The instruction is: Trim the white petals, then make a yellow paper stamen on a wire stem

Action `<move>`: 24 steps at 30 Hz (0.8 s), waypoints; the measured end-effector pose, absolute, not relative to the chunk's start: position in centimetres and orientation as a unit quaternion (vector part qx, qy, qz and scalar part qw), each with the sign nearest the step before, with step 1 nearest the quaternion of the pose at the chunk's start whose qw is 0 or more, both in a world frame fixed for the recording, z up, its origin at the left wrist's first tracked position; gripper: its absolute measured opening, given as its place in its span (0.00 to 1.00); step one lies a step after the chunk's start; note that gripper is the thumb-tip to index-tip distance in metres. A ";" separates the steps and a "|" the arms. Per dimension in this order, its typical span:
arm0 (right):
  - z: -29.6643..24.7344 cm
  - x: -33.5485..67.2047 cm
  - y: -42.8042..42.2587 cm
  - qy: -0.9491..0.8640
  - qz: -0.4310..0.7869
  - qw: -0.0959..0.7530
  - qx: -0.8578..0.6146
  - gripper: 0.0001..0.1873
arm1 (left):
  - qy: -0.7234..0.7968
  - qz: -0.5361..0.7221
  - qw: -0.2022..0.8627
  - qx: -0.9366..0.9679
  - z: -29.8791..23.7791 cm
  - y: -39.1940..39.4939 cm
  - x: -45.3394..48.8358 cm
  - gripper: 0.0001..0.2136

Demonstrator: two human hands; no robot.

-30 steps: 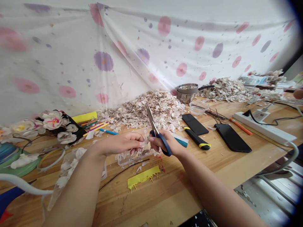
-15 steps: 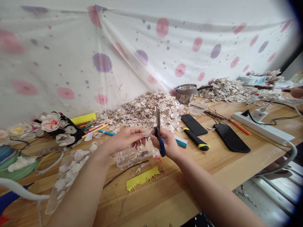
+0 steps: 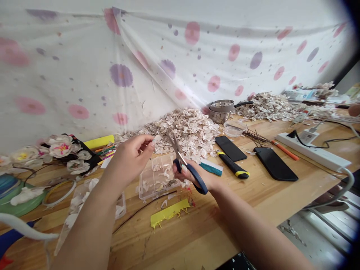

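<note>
My right hand [image 3: 194, 174] is wrapped round scissors [image 3: 174, 144] with dark blue handles, their blades pointing up and to the left. To the left, my left hand [image 3: 131, 155] is closed in a pinch. A pale bit shows at its fingertips, too small against the petal pile to make out. Below and between the hands lies a clear compartment box [image 3: 146, 187] with pale petals in it. A yellow strip with a ragged, fringed edge [image 3: 170, 212] lies in front of the box, next to a thin dark wire [image 3: 135, 213].
A large petal heap [image 3: 185, 127] spreads behind the hands. On the right are a black-and-yellow cutter [image 3: 233, 165], two phones [image 3: 275, 164] and a white power strip [image 3: 315, 152]. Finished flowers [image 3: 60, 144] and a petal tray [image 3: 75, 202] are at left. Part of another person's hand [image 3: 353, 110] shows far right.
My hands have come apart. The left has moved up and left from the scissors; the right has lowered slightly, and the scissors have tilted from upright to leaning left.
</note>
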State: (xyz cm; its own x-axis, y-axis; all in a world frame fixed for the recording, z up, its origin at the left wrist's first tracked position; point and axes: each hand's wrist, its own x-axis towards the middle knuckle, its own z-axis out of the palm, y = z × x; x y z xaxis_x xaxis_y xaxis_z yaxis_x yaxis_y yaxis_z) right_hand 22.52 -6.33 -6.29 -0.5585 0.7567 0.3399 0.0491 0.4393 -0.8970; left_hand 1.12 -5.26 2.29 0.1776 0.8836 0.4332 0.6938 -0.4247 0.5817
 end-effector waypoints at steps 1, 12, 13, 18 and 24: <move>-6.3 22.4 -6.4 -0.758 0.470 0.370 -0.259 0.36 | 0.523 0.374 0.108 0.758 2.4 -5.2 1.0 0.13; -6.0 22.1 -6.7 -0.754 0.494 0.329 -0.282 0.36 | 0.507 0.376 0.059 0.773 2.6 -5.3 1.3 0.11; -5.9 22.1 -6.7 -0.753 0.494 0.329 -0.284 0.36 | 0.508 0.380 0.055 0.771 2.5 -5.3 1.2 0.11; -5.8 22.2 -6.7 -0.752 0.487 0.335 -0.292 0.35 | 0.512 0.389 0.058 0.764 2.5 -5.3 1.0 0.13; -5.8 22.2 -6.7 -0.757 0.463 0.345 -0.305 0.34 | 0.507 0.364 0.060 0.779 2.6 -5.7 1.3 0.12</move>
